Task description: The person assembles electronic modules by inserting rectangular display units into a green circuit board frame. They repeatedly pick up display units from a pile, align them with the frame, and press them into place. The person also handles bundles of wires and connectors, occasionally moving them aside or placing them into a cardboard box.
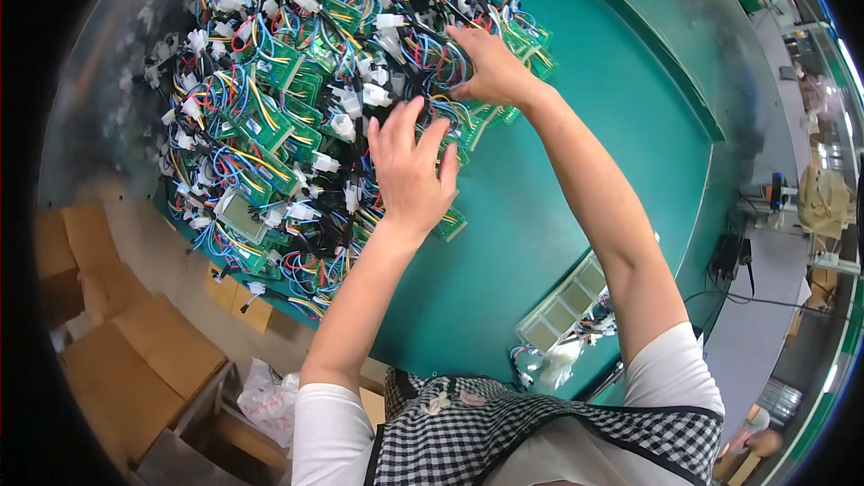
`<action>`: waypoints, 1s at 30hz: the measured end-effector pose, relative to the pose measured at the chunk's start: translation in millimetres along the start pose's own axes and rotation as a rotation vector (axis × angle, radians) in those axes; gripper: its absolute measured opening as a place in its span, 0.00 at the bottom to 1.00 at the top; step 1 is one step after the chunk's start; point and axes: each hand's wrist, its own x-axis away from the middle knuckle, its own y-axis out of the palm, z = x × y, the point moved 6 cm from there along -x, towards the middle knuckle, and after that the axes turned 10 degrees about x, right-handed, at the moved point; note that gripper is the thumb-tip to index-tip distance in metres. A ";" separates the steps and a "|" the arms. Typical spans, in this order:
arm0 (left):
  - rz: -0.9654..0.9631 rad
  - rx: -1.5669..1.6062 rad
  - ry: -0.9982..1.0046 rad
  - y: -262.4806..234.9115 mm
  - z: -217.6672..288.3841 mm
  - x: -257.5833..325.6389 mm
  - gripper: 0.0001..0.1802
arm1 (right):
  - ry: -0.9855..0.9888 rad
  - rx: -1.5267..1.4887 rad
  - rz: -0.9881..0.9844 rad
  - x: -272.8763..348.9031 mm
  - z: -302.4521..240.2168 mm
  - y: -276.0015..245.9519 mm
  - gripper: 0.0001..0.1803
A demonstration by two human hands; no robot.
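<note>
Pile: green circuit boards point(270, 121) with coloured wire harnesses heaped on the far left of the teal desk point(576, 162).
Right hand point(490, 67): fingers curled, gripping black wires at the pile's far edge.
Left hand point(409, 171): open, fingers spread, pressing boards at the near edge.
Advice: hold neighbouring boards down and lift slowly, so tangled connectors don't snag.

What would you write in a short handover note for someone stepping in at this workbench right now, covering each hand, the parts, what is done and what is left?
Left hand: spread flat on the near edge of the pile of wired green circuit boards, gripping nothing visible.
Right hand: reaching into the pile's far side, fingers curled in the wires.
Pile covers the green bench at the left.
Done: a row of display modules lies apart near the body.
Left: most boards remain tangled in the pile.
</note>
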 end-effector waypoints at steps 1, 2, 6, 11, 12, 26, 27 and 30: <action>0.025 -0.016 0.054 -0.3 8.3 -5.7 0.17 | -0.029 -0.054 0.054 4.9 -1.9 -6.5 0.43; 0.047 -0.029 0.111 2.0 15.8 -13.7 0.19 | -0.052 -0.107 0.109 12.1 -1.4 -14.6 0.42; -0.232 -0.200 0.140 39.7 12.6 -42.1 0.33 | 0.187 -0.289 0.244 87.5 14.2 -75.4 0.35; -0.489 -0.455 0.098 79.9 -22.0 -67.6 0.43 | 0.699 -0.435 0.349 254.7 55.4 -97.0 0.23; -0.542 -0.492 0.104 85.7 -18.1 -75.0 0.42 | 0.765 -0.445 0.389 285.4 54.7 -99.5 0.20; -0.648 -0.554 0.063 45.4 4.9 -50.4 0.34 | 1.294 -0.033 0.272 486.9 61.1 -54.1 0.22; -0.597 -0.543 0.081 35.5 9.8 -48.0 0.32 | 1.355 0.065 0.100 478.4 58.5 -30.3 0.30; -0.525 0.001 0.182 17.2 66.6 -9.5 0.24 | 1.334 0.124 -0.066 450.6 28.8 8.1 0.55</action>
